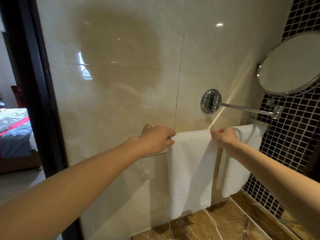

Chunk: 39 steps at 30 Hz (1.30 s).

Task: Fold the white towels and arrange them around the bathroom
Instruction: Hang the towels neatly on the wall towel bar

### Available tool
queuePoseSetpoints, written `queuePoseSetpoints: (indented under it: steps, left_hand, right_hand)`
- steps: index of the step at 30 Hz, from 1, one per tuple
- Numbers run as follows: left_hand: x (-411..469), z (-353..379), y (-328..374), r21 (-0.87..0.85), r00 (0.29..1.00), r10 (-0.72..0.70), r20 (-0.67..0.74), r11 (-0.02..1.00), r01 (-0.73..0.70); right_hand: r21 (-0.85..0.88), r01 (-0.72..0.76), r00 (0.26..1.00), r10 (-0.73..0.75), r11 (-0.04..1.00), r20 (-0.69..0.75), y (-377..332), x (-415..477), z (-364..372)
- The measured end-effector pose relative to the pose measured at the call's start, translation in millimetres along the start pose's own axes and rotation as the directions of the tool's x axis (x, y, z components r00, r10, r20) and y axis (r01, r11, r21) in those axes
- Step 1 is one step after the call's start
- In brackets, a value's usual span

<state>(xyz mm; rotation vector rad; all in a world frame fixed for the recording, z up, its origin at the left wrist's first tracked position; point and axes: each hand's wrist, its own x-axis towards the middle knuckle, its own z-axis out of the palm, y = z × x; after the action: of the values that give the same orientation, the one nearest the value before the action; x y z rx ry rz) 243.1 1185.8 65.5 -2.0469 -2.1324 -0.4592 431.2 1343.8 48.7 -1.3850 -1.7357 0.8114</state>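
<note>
Two white towels hang side by side over a wall rail on the cream tiled wall. The nearer, left towel (189, 172) drapes down folded to just above the counter. My left hand (156, 138) pinches its top left corner at the rail. My right hand (225, 137) grips its top right corner. The second towel (242, 163) hangs to the right, partly behind my right wrist. The rail itself is mostly hidden under the towels; only its bracket (259, 124) shows at the right end.
A round chrome mirror (290, 64) on a swing arm (242, 107) sticks out from the wall above the towels. Dark mosaic tile (294, 141) covers the right wall. A brown marble counter (216, 226) lies below. A dark door frame (34, 84) at left opens onto a bedroom.
</note>
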Motion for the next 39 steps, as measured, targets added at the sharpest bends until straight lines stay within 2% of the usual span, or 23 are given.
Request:
queuePoseSetpoints:
  steps: [3, 5, 10, 15, 18, 22, 26, 29, 35, 39]
  left_hand:
    - [0, 0, -1, -0.004, 1.0, -0.004, 0.0, 1.0, 0.004]
    - [1, 0, -1, -0.003, 1.0, -0.014, 0.003, 1.0, 0.014]
    - [2, 1, 0, -0.022, 0.998, -0.052, -0.02, 0.998, 0.051]
    - [4, 2, -1, -0.028, 0.998, -0.055, -0.031, 0.998, 0.054]
    - [4, 1, 0, -0.009, 0.998, -0.06, -0.026, 0.998, 0.06]
    - [4, 1, -1, -0.012, 0.998, -0.061, -0.032, 0.998, 0.06]
    - [5, 2, -2, -0.017, 0.997, -0.068, -0.037, 0.998, 0.067]
    - [6, 2, -1, -0.021, 0.997, -0.067, -0.041, 0.998, 0.066]
    - [5, 2, 0, -0.03, 0.996, -0.08, -0.046, 0.996, 0.079]
    - [4, 0, 1, -0.025, 0.996, -0.079, -0.039, 0.997, 0.078]
  right_hand:
    - [0.183, -0.141, 0.985, 0.119, 0.973, 0.123, 4, -3, 3]
    - [0.202, -0.163, 0.976, 0.128, 0.966, 0.178, 7, -1, 3]
    - [0.077, -0.096, 0.993, 0.09, 0.992, 0.08, 5, 2, 1]
    - [-0.06, -0.026, 0.998, 0.029, 0.998, 0.047, 3, 1, -1]
    - [-0.013, -0.051, 0.998, 0.051, 0.999, 0.048, 4, 0, 0]
    - [0.17, -0.066, 0.997, 0.06, 0.983, 0.042, 12, -10, 1]
    - [0.297, -0.141, 0.976, 0.083, 0.944, 0.201, 29, -25, 1]
    - [0.266, -0.124, 0.969, 0.059, 0.956, 0.238, 40, -29, 2]
    - [0.266, -0.085, 0.988, 0.046, 0.96, 0.148, 40, -26, 9]
    - [0.283, -0.078, 0.989, 0.038, 0.956, 0.143, 39, -26, 11]
